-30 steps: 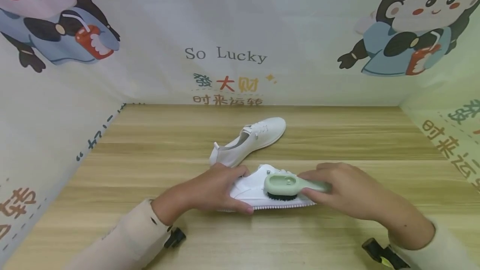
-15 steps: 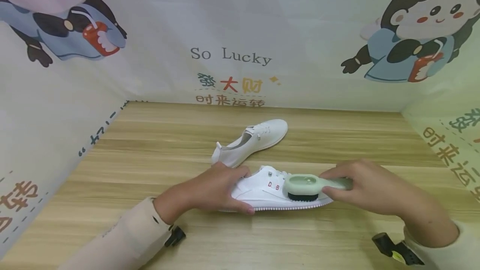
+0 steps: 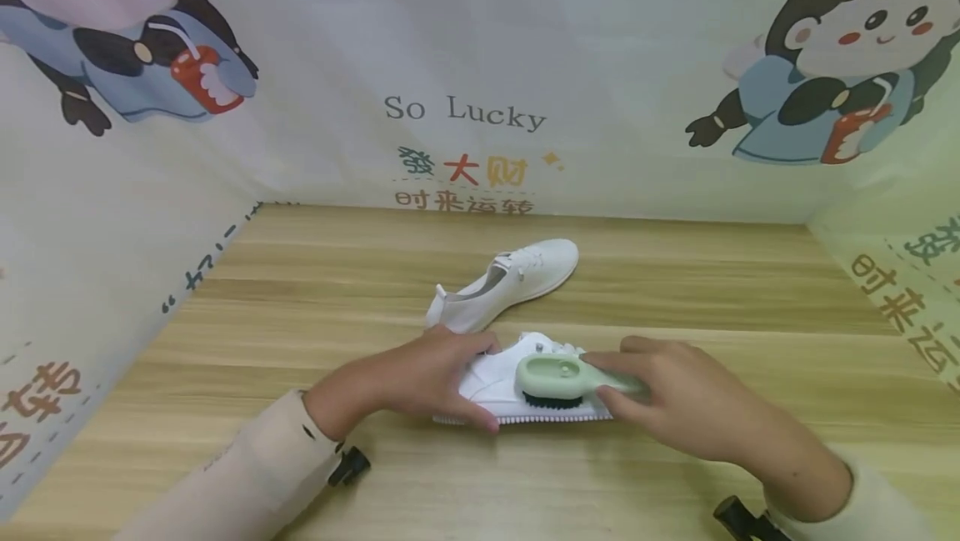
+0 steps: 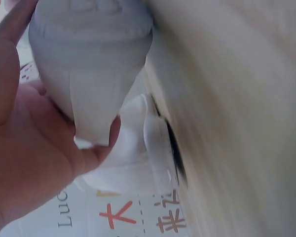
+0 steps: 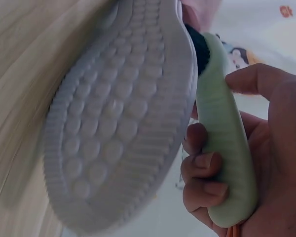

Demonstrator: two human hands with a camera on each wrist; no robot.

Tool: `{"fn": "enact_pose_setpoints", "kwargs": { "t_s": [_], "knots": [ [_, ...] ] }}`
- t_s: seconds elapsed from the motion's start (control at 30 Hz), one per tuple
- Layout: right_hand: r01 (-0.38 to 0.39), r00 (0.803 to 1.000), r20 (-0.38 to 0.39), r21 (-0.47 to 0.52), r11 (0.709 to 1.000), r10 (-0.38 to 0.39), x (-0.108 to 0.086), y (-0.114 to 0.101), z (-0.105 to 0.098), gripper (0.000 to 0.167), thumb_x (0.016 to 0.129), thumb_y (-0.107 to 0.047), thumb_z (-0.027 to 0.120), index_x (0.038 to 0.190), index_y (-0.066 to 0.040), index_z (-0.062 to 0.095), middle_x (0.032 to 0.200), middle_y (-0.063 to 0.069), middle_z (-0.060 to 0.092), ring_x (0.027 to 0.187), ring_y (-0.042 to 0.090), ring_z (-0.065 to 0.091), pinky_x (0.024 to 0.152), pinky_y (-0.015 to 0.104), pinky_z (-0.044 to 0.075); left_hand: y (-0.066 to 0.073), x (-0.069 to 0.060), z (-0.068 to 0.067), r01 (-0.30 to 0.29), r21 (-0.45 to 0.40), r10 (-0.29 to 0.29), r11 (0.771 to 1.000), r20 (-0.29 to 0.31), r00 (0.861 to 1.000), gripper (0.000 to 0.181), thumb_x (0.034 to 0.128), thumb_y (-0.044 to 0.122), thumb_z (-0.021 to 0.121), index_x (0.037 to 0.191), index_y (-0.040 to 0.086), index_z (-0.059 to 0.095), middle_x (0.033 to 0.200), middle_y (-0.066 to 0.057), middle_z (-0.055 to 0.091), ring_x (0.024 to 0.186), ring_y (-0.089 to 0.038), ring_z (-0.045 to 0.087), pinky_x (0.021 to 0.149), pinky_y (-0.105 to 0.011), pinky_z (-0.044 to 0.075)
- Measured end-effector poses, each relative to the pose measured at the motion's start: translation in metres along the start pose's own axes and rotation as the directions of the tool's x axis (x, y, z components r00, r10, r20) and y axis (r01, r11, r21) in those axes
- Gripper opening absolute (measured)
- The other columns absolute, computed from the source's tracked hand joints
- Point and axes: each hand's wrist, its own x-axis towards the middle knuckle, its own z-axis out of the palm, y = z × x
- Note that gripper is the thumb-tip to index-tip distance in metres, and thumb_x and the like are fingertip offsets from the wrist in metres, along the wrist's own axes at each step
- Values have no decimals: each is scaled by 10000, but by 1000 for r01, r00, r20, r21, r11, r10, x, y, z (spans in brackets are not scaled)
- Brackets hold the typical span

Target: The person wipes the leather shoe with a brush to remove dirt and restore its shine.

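A white sneaker lies on its side on the table, its studded sole facing the right wrist camera. My left hand grips it round the heel, thumb low by the sole edge; the left wrist view shows the heel against the palm. In my right hand is a pale green brush, held by its handle with fingers curled round it. The brush's black bristles rest against the sneaker's side, covering part of it.
A second white sneaker stands just behind, toe pointing to the back right. The wood-grain table is bounded by printed white cloth walls at the back and both sides.
The right hand has moved the brush toward the toe, then back left past its first place along the sneaker's side. The left hand keeps its grip on the heel.
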Motion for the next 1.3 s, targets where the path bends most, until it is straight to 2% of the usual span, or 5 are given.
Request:
{"fn": "enact_pose_setpoints", "kwargs": {
  "t_s": [0.3, 0.53, 0.77, 1.17, 1.3],
  "knots": [
    [153, 986, -47, -96, 984, -158, 20, -22, 13, 397, 956, -350, 634, 1330, -220, 654, 830, -86, 514, 643, 16, 398, 590, 200, 379, -11, -3, -6, -8, -199, 34, 980, 125, 992, 653, 695, 335, 911, 1224, 199, 552, 1107, 123, 608, 959, -56, 563, 858, -223, 470],
    [171, 984, -36, -116, 978, -176, 31, -33, 18, 405, 963, -367, 635, 1333, -203, 649, 862, -47, 544, 675, 44, 429, 600, 216, 391, -12, -3, -9, 15, -276, 26, 961, 144, 989, 637, 693, 279, 919, 1206, 221, 546, 1079, 118, 607, 1003, -76, 567, 936, -256, 448],
    [147, 988, -40, -75, 986, -150, 23, -19, 15, 387, 958, -369, 639, 1315, -222, 663, 790, -94, 500, 628, 9, 387, 566, 194, 364, -12, -3, -9, 22, -196, 3, 980, 129, 992, 660, 688, 353, 915, 1226, 219, 557, 1123, 130, 609, 977, -65, 564, 861, -229, 470],
    [69, 992, -106, -14, 998, -70, -2, 17, 8, 335, 924, -343, 695, 1241, -234, 703, 813, -152, 528, 623, -48, 412, 576, 174, 406, -9, -4, -13, -7, -57, 13, 998, 108, 994, 603, 647, 416, 924, 1057, 200, 538, 854, 104, 560, 728, -31, 509, 656, -213, 460],
    [59, 990, -128, -9, 998, -59, -7, 27, 7, 319, 926, -318, 699, 1229, -220, 694, 1012, -107, 682, 838, 20, 630, 717, 293, 555, -8, -8, -16, -18, 58, 14, 998, 64, 998, 649, 619, 476, 921, 1072, 198, 549, 843, 113, 564, 714, -43, 499, 650, -214, 441]
  ]
}}
